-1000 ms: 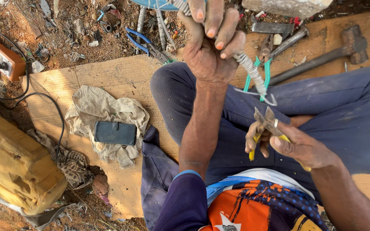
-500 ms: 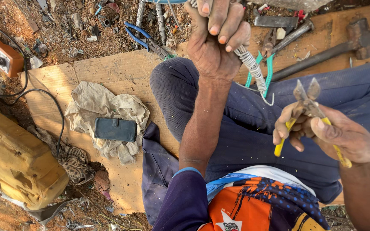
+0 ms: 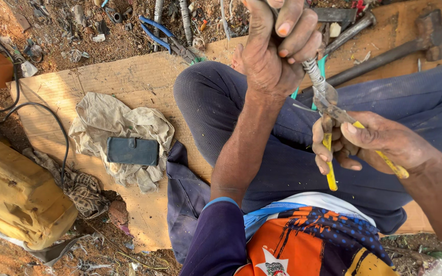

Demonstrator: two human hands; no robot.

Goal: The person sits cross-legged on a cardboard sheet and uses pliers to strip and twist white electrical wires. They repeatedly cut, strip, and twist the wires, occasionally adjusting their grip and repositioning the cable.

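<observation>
Cable gripped by left hand, right hand closed on yellow-handled pliers (jaws at cable) — lap crowded.

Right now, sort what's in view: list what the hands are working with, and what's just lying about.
In hand:
- left hand gripping the grey cable
- right hand holding yellow-handled cutters, their tip at the cable

Lying about:
- hammer
- blue-handled pliers
- dark wallet on a rag
- yellow container
- cardboard sheet
</observation>
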